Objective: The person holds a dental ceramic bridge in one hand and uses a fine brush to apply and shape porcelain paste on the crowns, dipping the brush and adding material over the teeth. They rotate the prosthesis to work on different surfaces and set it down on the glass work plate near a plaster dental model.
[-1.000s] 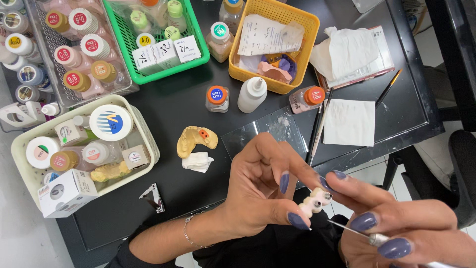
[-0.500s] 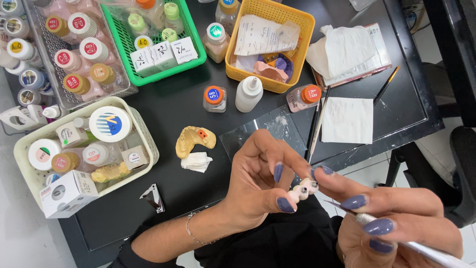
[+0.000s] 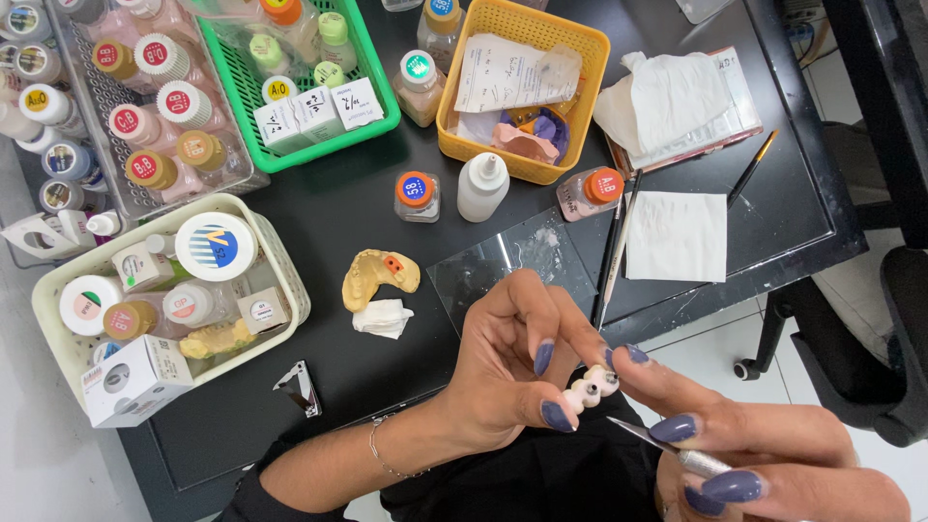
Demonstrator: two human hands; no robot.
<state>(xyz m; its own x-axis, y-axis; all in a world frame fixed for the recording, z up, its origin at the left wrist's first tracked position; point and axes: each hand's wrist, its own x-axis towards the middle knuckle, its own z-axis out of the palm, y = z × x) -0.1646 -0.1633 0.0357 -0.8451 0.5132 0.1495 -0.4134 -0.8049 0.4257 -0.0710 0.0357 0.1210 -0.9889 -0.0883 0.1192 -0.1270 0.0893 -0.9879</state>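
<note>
The black table [image 3: 367, 222] lies under and beyond both hands. Far to the left of the left hand stands a cream basket [image 3: 280, 261] with jars and a small box. Beyond it there is a green basket [image 3: 290, 145] with bottles, and straight beyond the hands a yellow basket [image 3: 580, 48] with papers. A glass slab [image 3: 503, 275] lies just beyond the left hand, and a white napkin [image 3: 677, 235] lies beyond the right hand, with two brushes [image 3: 614, 251] between slab and napkin. A yellow dental cast [image 3: 372, 275] lies to the left of the slab, near the left hand. The left hand [image 3: 512, 372] is closed around a small white dental bridge [image 3: 592, 387], pinching it between thumb and fingertips, in front of the table edge. The right hand [image 3: 764, 464] touches the bridge with one fingertip and grasps a thin metal tool [image 3: 677, 454], whose tip points toward the bridge, just beside it.
</note>
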